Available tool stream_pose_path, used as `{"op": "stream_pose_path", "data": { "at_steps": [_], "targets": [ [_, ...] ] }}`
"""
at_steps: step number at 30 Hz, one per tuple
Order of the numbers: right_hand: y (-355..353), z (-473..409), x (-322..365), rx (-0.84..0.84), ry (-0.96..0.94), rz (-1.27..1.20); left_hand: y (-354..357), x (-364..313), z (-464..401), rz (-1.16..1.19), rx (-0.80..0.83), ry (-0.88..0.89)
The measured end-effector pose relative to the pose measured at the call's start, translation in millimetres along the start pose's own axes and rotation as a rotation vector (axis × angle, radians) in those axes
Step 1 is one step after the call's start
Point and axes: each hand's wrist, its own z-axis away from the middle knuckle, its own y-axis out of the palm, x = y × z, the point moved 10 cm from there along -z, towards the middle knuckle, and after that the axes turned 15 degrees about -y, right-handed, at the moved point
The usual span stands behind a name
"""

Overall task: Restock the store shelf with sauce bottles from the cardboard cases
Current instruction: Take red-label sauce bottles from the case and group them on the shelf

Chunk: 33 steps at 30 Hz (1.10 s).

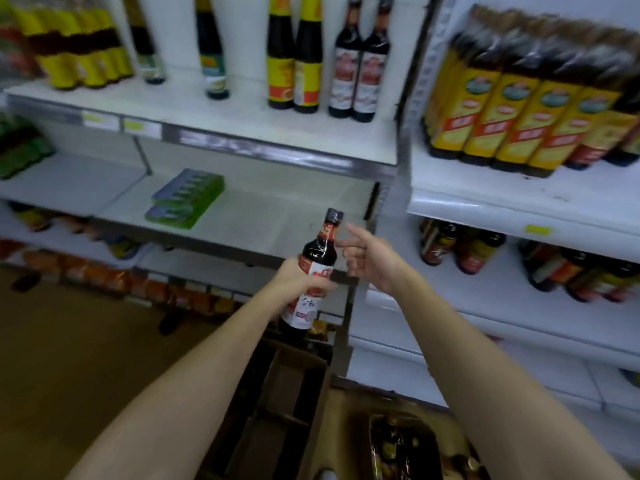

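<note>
Here, my left hand [299,277] has its fingers clamped round the middle of a dark bottle [313,271], held tilted, cap up, in front of the shelf [263,216] edge. My right hand [367,259] hovers just beside the bottle's neck, index finger out, other fingers loosely curled, holding nothing. Below, an open case [280,403].

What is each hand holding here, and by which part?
The left hand grips a dark glass sauce bottle around its labelled body. The right hand holds nothing, its fingers near the bottle's neck.

Shelf price tags [104,120] (blurred, unreadable)
</note>
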Motion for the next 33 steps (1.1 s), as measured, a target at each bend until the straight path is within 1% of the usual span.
{"op": "stream_pose_path", "data": {
  "at_steps": [2,4,6,8,11,13,15,18,22,25,27,29,33],
  "targets": [
    [-36,15,-1,-0.099,-0.024,0.062,26,-18,1,0.13,0.079,-0.005],
    [-65,38,-7,-0.145,-0.009,0.107,56,-41,8,0.214,0.136,0.027],
    [-89,60,-9,-0.181,0.008,0.133,85,-66,20,0.281,0.167,0.05],
    [-109,80,-2,-0.215,-0.004,0.141,113,-93,34,0.3,0.176,0.081],
    [-138,101,21,-0.248,-0.085,0.093,158,-131,56,0.328,0.206,0.135],
    [-155,113,46,-0.238,-0.169,0.024,191,-155,71,0.355,0.229,0.153],
    [-179,131,74,-0.277,-0.253,-0.023,228,-178,85,0.38,0.237,0.177],
    [-237,171,109,-0.395,-0.325,0.002,295,-211,108,0.374,0.274,0.234],
    [-332,227,137,-0.485,-0.347,0.103,397,-248,135,0.314,0.329,0.31],
    [-410,266,145,-0.562,-0.341,0.132,475,-274,146,0.223,0.357,0.379],
    [-455,285,144,-0.584,-0.319,0.156,523,-282,151,0.204,0.35,0.387],
    [-493,301,145,-0.588,-0.311,0.164,564,-286,158,0.239,0.333,0.377],
    [-551,326,155,-0.58,-0.324,0.214,628,-306,176,0.244,0.334,0.408]
  ]
}}
